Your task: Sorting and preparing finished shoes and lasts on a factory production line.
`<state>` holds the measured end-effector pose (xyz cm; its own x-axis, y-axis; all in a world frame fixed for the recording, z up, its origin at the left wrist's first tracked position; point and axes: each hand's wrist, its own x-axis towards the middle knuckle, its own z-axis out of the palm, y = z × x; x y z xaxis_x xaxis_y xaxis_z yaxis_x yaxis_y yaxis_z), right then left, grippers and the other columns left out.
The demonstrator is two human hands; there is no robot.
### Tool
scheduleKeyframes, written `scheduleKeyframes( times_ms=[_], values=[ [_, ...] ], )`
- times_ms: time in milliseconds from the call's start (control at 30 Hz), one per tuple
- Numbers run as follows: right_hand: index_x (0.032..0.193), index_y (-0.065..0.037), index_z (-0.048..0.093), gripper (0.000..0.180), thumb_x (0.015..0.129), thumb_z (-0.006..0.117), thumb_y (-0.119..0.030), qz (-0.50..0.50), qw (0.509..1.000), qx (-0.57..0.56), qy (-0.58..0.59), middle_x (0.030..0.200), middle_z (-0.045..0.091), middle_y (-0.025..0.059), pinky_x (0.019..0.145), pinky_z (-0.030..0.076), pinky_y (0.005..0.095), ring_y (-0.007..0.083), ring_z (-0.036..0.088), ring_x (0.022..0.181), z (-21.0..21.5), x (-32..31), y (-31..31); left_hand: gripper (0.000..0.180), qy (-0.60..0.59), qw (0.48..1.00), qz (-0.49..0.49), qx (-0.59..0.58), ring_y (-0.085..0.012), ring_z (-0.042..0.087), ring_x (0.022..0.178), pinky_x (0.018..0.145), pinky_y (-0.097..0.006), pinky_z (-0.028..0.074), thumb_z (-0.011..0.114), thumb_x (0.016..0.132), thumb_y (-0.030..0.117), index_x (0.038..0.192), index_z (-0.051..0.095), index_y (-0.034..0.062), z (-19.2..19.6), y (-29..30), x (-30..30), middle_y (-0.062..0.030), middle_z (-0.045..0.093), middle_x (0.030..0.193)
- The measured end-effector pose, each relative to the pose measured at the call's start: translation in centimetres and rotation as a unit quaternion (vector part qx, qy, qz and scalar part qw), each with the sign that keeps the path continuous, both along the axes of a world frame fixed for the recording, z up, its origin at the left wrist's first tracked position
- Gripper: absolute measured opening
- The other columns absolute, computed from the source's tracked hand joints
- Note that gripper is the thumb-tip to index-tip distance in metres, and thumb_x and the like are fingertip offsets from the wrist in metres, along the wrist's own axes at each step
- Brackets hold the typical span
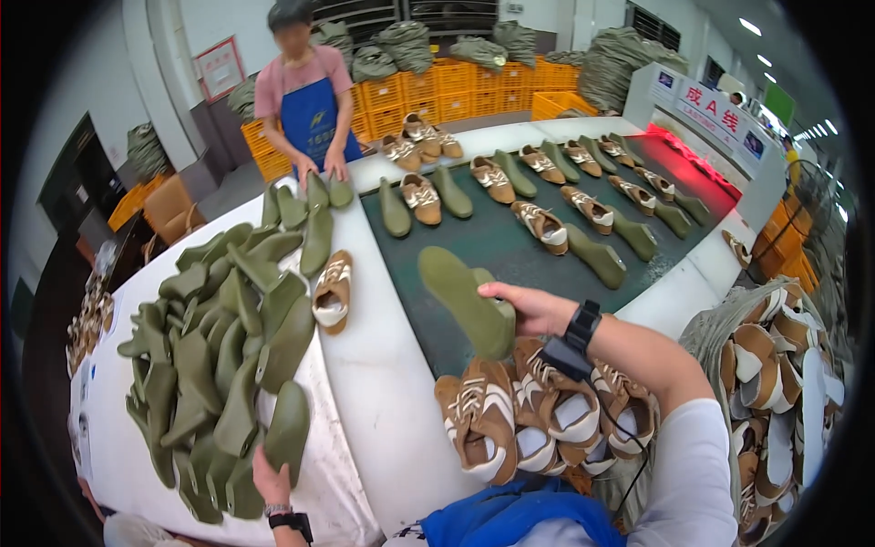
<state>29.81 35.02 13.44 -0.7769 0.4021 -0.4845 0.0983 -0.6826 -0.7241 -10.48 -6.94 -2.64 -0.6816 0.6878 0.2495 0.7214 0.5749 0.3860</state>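
My right hand (533, 310) is closed on the heel end of a green shoe last (451, 283), raised above the dark green conveyor belt (396, 273). At the near edge of the pile of lasts (196, 365), my left hand (272, 479) grips another green shoe last (288, 424) by its lower end; some fingers are hidden behind it. Below my right forearm, several brown sneakers (483, 410) with white stripes and laces stand packed together in front of me. One brown sneaker (334, 292) lies on the white table between the pile and the belt.
Brown sneakers and green lasts (597, 255) alternate in rows along the belt. Across the table a co-worker in a blue apron (314, 118) handles lasts at the pile's far end. A sack of sneakers (775, 365) stands at my right. Orange crates (456, 87) line the back wall.
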Motion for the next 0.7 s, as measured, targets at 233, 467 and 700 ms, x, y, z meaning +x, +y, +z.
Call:
scheduleKeyframes(
  times_ms=[233,467,700],
  values=[
    [0.118,-0.005,0.048,0.063,0.072,0.070,-0.042,-0.093,0.961,0.165,-0.202,0.107,0.058,0.0093,0.081,0.047,0.0344,0.0181,0.057,0.096,-10.4,7.4,12.1,0.057,-0.140,0.975,0.113,-0.130,-0.0335,0.061,0.085,0.076,-0.039,0.048,0.076,0.059,0.027,0.101,0.058,-0.0083,-0.7,-0.5,-1.2,-0.0236,0.062,0.094],
    [0.129,-0.005,0.035,0.067,0.074,0.062,-0.031,0.080,0.670,0.478,-0.562,0.108,0.058,0.0211,0.086,0.045,0.0398,0.0328,0.057,0.102,-18.5,10.0,14.7,0.032,-0.560,0.819,-0.017,0.126,-0.0154,0.060,0.084,0.074,-0.029,0.048,0.060,0.081,0.015,0.104,0.057,-0.0072,5.1,18.3,9.8,-0.0095,0.063,0.096],
    [0.121,-0.009,0.040,0.045,0.080,0.055,-0.021,0.147,0.599,0.508,-0.601,0.095,0.063,0.0172,0.077,0.048,0.0417,0.0327,0.061,0.091,-18.0,13.7,16.4,0.045,-0.203,0.972,-0.114,-0.042,-0.0313,0.065,0.077,0.071,-0.038,0.050,0.067,0.071,0.038,0.085,0.064,-0.0048,-0.6,42.9,15.2,-0.0208,0.065,0.079]
  ],
)
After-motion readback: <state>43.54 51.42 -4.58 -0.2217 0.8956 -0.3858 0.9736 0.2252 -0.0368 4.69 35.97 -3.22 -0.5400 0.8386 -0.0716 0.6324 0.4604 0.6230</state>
